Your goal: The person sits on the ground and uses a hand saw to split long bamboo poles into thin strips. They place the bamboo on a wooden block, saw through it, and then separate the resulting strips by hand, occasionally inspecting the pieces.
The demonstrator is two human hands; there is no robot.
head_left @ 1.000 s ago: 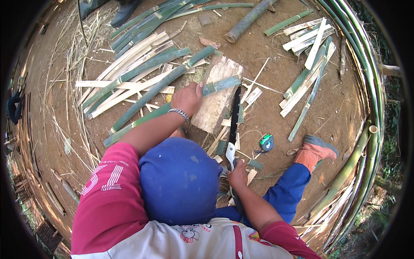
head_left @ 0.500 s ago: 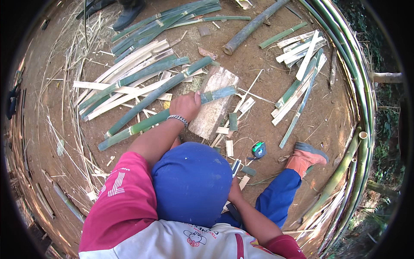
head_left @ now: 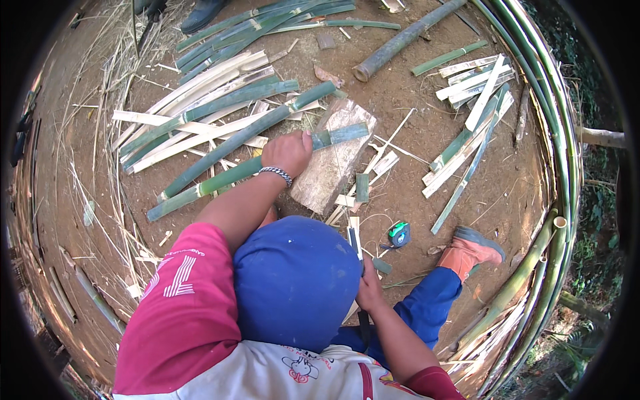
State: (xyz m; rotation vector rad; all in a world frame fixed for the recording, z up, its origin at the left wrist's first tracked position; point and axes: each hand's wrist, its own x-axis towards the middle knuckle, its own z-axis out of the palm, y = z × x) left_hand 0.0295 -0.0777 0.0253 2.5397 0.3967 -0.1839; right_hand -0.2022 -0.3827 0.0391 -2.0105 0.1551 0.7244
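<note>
Left hand clamped on bamboo | right hand round saw | blade gone from bamboo's tip

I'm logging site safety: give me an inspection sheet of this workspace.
Surface: brown earth ground.
Job's things: green bamboo pole lying across a pale wooden block.
Clutter: pale split bamboo strips left and right; blue-and-green tape measure.
Hands: left hand holding the pole; right hand around a dark tool handle, partly hidden.
Cables: nothing seen.
Surroundings: long green bamboo poles along the right; another person's dark boot at the top.
</note>
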